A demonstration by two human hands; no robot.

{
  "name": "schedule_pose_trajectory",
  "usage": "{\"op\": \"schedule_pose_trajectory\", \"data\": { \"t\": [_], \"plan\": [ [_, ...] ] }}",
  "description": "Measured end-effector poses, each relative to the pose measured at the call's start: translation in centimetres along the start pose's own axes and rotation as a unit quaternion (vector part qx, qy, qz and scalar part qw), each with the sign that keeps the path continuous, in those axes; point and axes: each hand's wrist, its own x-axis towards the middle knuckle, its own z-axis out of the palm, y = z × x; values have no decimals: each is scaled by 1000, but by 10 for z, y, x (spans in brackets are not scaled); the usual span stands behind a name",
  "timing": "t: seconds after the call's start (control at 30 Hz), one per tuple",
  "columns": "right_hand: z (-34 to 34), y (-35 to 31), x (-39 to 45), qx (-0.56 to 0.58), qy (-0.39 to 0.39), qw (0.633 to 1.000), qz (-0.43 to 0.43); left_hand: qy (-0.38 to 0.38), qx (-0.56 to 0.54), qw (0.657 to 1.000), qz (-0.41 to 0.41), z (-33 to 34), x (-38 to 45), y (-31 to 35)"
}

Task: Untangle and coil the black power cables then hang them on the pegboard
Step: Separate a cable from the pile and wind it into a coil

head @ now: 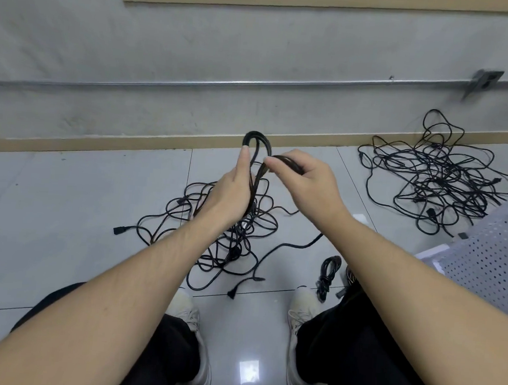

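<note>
Both hands work at centre: the left hand (pixel 231 190) grips a folded cable coil (pixel 255 143), thumb up along it, while the right hand (pixel 305 178) pinches strands of the same coil. Two tangled cable piles lie on the floor: one (pixel 225 235) at 6 o'clock beneath the hands, another (pixel 439 179) at 3 o'clock. One bundled cable (pixel 328 274) lies at 5 o'clock beside a perforated white pegboard (pixel 491 256).

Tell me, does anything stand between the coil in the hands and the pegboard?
Nothing visible does. Both hands, left and right, hold the coil up in the air. The pegboard lies at the right edge, past the right forearm, with only bare floor and a finished bundle low beside it.
</note>
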Motion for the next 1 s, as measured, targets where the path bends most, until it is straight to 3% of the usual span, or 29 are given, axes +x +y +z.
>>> {"op": "schedule_pose_trajectory", "data": {
  "t": [0.13,0.3,0.43,0.53,0.6,0.67,0.83,1.0],
  "plan": [
    [-8,-1,6,16,13,995,94,-96,25,993,65,7,-5,-8],
    [-21,8,14,40,-38,981,184,-75,-32,996,40,14,1,-19],
    [-34,13,13,-79,-114,980,142,-62,-54,996,13,10,5,-23],
    [-30,14,14,-118,-23,991,50,-77,-44,995,34,12,1,-20],
    [-27,15,17,-80,68,994,7,-83,-75,992,51,14,-3,-15],
    [-25,16,21,-29,105,994,9,-101,-105,987,71,15,-6,-11],
    [-20,11,19,190,35,974,118,-147,-145,973,99,19,-13,-11],
    [-15,0,18,277,7,944,179,-136,-155,972,115,22,-13,-12]
  ]
}}
